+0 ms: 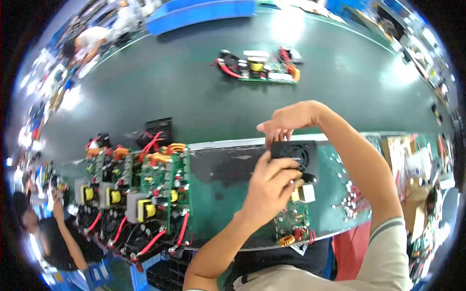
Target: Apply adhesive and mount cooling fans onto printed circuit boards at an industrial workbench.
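Observation:
A black panel with a round fan grille (307, 154) stands at the far end of a green circuit board (297, 217), in front of me. My left hand (273, 186) is closed about the panel's left side, its fingers curled across the near face. From the far side my right hand (292, 120) bends over, fingertips pressed at the panel's far left corner; the panel partly hides them. Below my left fingers, the board carries a white block (307, 193) and a copper-coloured coil (286, 240). Thin red wires show at its near end.
Several upright circuit boards with red cables (150, 194) stand in rows at left. Another board (269, 70) lies farther off, and a blue bin (201, 14) stands at the back. Small loose parts (352, 199) are scattered right. A co-worker (53, 233) sits at far left.

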A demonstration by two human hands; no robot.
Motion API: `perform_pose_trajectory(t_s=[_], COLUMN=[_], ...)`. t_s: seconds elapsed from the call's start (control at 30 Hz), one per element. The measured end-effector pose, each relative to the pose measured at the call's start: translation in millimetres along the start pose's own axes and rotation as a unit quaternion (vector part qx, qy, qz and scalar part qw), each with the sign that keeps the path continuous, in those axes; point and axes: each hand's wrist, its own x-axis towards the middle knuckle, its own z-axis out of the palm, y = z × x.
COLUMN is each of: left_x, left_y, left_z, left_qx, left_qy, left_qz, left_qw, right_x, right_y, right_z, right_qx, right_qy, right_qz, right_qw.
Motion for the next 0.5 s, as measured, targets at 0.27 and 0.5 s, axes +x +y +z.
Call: perform_pose_trajectory(t_s=[0.27, 0.5], left_x=[3.7, 25.7], left_y=[-2.8, -11.5], left_z=[6.8, 14.6], left_qx=[-0.032, -0.088], left_qy=[0.018, 0.027], left_qz=[-0.078, -0.157], left_qw=[0.996, 0.983], right_x=[-64.8, -75.9], right_y=[86.7, 102.0], right_z=[33.8, 71.5], right_qx=[0.096, 0.029], right_qy=[0.047, 0.208], right_qz=[-0.012, -0.181], right_qw=[0.994, 0.961])
